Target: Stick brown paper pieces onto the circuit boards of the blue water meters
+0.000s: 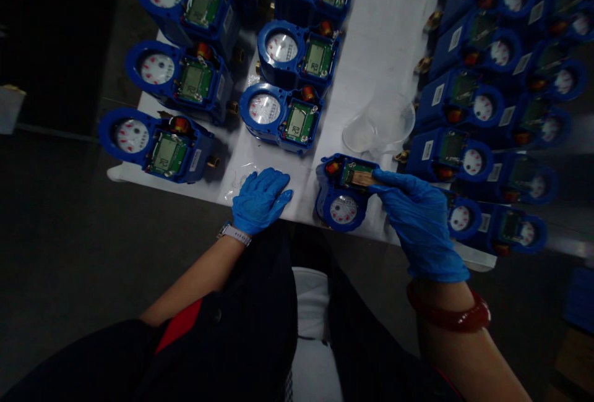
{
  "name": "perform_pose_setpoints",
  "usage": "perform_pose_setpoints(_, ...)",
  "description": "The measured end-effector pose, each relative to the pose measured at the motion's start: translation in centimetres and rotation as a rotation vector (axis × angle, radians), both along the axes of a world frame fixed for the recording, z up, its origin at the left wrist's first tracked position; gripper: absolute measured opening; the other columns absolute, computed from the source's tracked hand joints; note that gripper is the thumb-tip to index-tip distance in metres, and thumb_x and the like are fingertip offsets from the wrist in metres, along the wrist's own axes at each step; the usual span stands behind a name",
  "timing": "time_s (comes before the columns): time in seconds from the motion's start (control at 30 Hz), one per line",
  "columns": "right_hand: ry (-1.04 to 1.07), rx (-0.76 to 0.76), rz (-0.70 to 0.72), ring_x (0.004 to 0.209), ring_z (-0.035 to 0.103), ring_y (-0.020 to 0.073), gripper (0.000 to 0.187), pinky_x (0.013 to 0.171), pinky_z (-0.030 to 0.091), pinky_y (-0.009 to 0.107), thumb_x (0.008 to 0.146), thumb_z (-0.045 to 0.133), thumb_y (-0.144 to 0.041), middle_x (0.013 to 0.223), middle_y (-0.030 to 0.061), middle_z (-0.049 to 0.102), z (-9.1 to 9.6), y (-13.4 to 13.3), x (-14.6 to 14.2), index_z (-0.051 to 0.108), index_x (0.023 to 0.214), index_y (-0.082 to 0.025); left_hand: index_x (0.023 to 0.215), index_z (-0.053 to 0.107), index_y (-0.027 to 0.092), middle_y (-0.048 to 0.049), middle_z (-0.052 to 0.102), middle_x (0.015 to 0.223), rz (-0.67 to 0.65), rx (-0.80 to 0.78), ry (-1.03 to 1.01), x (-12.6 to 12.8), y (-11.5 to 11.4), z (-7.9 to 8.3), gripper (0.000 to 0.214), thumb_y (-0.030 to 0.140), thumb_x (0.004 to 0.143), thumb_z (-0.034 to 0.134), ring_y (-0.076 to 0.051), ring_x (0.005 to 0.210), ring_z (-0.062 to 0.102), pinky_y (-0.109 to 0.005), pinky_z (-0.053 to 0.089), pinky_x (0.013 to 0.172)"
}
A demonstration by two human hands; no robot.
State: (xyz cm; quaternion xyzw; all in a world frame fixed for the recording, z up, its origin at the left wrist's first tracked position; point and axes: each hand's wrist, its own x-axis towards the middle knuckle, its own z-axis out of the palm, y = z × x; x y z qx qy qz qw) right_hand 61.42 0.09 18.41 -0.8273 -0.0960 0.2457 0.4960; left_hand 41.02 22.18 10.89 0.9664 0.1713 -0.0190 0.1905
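At a white workbench (375, 37), a person's blue-gloved left hand (260, 201) lies open and flat, holding nothing, while the right hand (420, 222) closes on a tan strip (362, 178) on the circuit board (349, 173) of a blue water meter (341, 207) at the table's edge, near a clear plastic beaker (378, 122) and rows of other meters (283, 119).

Gloved left hand (260, 201) flat, right hand (420, 222) extended
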Motion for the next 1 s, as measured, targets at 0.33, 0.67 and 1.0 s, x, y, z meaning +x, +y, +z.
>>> perform_pose_setpoints(0.33, 0.027, 0.023, 0.028, 0.101, 0.068, 0.0222, 0.028, 0.099, 0.059, 0.045, 0.082, 0.078, -0.035, 0.106, 0.0074, 0.071, -0.34, 0.09, -0.09, 0.075, 0.104, -0.018, 0.134, 0.066, 0.026, -0.0070, 0.066, 0.138, 0.006, -0.006, 0.004, 0.05, -0.02, 0.24, 0.041, 0.046, 0.103, 0.050, -0.028, 0.134, 0.057, -0.049, 0.041, 0.115)
perform_pose_setpoints(0.67, 0.021, 0.026, -0.010, 0.098, 0.070, 0.0236, 0.029, 0.100, 0.059, 0.047, 0.080, 0.076, -0.036, 0.104, 0.0074, 0.072, -0.60, 0.57, -0.26, 0.077, 0.103, -0.019, 0.134, 0.065, 0.026, -0.0064, 0.067, 0.138, 0.011, -0.010, 0.003, 0.03, -0.01, 0.22, 0.041, 0.046, 0.103, 0.050, -0.028, 0.135, 0.057, -0.050, 0.041, 0.116)
perform_pose_setpoints(1.0, 0.053, 0.015, -0.054, 0.098, 0.070, 0.0255, 0.031, 0.101, 0.057, 0.051, 0.077, 0.078, -0.039, 0.105, 0.0080, 0.072, -0.63, 0.66, -0.40, 0.077, 0.100, -0.019, 0.134, 0.065, 0.026, -0.0058, 0.067, 0.137, 0.005, -0.001, 0.000, 0.04, -0.02, 0.33, 0.040, 0.046, 0.103, 0.051, -0.027, 0.134, 0.057, -0.049, 0.041, 0.116)
